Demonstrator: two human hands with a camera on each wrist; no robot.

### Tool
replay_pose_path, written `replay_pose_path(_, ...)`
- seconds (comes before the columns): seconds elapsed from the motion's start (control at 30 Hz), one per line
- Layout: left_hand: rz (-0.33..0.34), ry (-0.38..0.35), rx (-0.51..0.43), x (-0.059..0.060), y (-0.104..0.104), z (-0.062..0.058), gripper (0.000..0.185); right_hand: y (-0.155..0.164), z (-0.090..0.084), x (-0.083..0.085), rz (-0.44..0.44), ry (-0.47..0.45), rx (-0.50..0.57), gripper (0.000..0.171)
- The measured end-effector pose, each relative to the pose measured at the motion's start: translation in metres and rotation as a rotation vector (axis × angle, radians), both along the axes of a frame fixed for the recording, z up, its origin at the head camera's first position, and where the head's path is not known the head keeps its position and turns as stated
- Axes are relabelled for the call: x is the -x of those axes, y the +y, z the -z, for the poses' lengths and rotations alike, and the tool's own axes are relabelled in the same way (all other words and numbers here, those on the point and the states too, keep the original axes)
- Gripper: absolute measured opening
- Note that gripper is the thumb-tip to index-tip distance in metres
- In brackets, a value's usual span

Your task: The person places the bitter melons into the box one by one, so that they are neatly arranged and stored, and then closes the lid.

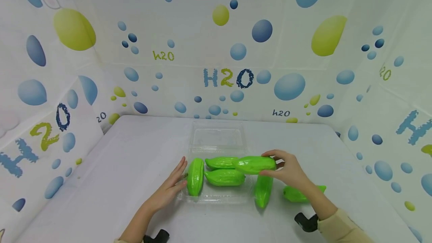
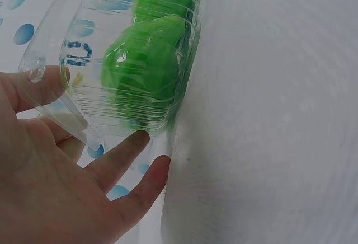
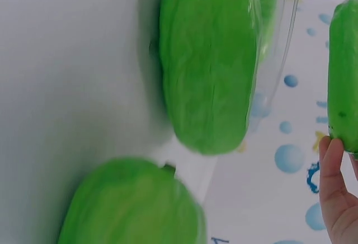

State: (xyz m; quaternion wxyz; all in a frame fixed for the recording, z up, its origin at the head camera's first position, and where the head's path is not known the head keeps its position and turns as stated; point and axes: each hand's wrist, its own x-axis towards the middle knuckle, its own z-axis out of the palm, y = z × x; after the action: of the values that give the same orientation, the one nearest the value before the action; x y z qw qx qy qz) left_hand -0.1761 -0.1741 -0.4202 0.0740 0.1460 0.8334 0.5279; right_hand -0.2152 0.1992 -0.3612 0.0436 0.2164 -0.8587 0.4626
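A clear plastic clamshell box (image 1: 222,199) stands unfolded on the table, holding glossy green papaya-like fruits. One fruit (image 1: 195,177) lies lengthwise at its left end, and two more, a rear fruit (image 1: 221,162) and a front fruit (image 1: 225,177), lie crosswise. My left hand (image 1: 170,185) rests at the box's left wall with fingers extended; the left wrist view shows its fingertips (image 2: 137,143) by the ridged plastic. With thumb and fingers, my right hand (image 1: 285,168) grips the end of another green fruit (image 1: 254,165) above the box's right side. This held fruit partly covers the rear one.
One loose green fruit (image 1: 263,192) lies by the box's right edge, and another (image 1: 297,195) farther right, partly behind my right forearm. The transparent lid (image 1: 218,138) lies back behind the box. Black wrist devices (image 1: 306,222) sit at both wrists. A patterned sheet surrounds the white table (image 1: 141,141).
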Motion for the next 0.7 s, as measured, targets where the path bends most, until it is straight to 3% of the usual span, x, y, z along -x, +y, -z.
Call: replay_pose_path(0.7,-0.012,0.025,0.018,0.001,-0.001,0.003,0.06,-0.044,0.008,-0.012,-0.021,-0.025,0.039,0.047)
